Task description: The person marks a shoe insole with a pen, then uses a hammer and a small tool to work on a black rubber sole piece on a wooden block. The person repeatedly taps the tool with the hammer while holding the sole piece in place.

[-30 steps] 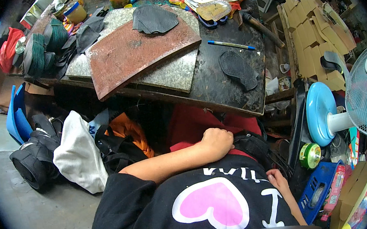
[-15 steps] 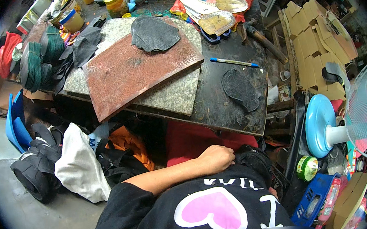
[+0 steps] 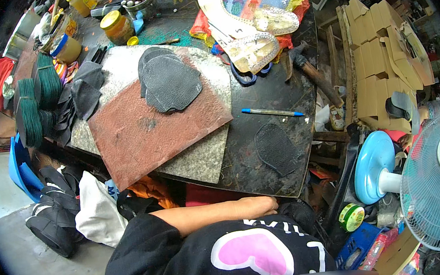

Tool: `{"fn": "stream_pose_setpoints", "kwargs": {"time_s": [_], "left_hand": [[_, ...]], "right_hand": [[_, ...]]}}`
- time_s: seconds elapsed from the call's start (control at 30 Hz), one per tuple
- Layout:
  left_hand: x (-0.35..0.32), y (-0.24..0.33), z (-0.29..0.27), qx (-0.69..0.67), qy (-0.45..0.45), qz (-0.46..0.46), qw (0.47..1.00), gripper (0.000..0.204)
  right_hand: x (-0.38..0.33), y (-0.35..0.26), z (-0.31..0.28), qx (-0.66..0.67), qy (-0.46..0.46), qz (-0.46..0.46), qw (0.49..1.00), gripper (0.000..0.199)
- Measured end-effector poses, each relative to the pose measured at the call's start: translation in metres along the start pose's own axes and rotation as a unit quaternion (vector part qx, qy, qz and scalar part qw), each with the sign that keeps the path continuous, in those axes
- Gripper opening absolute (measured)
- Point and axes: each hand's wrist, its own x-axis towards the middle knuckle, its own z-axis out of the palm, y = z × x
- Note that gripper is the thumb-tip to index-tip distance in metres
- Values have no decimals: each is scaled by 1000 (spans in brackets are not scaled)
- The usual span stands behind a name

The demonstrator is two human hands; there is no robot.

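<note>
My left forearm lies across my body, below the table's front edge. My left hand is at the end of it, curled closed, back of the hand up; whatever its fingers may hold is hidden. A dark bundle is right beside it. My right hand does not show. On the table, a reddish-brown board lies askew over a speckled stone slab. Black leather pieces are stacked on the board's far part. Another dark leather piece lies near the table's front right corner.
A blue pen, a hammer and pale templates lie on the table. Jars and green thread spools stand at the far left. To the right are a fan and cardboard boxes.
The view has tilted, so the table sits lower and slightly left in the picture. My left hand stays curled by the table's front edge. The objects on the table keep their places.
</note>
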Motion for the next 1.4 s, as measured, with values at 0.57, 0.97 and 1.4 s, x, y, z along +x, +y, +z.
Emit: {"fn": "stream_pose_setpoints", "kwargs": {"time_s": [0.57,0.97,1.4], "left_hand": [[7,-11,15,79,-88,-15,993,29],[-25,-10,19,178,13,-70,981,41],[-53,31,-23,105,-5,-29,994,39]], "right_hand": [[-40,-72,-12,-119,-90,-96,984,23],[-158,-101,15,-363,-222,-88,901,23],[-64,-191,11,-133,-148,-235,952,22]]}}
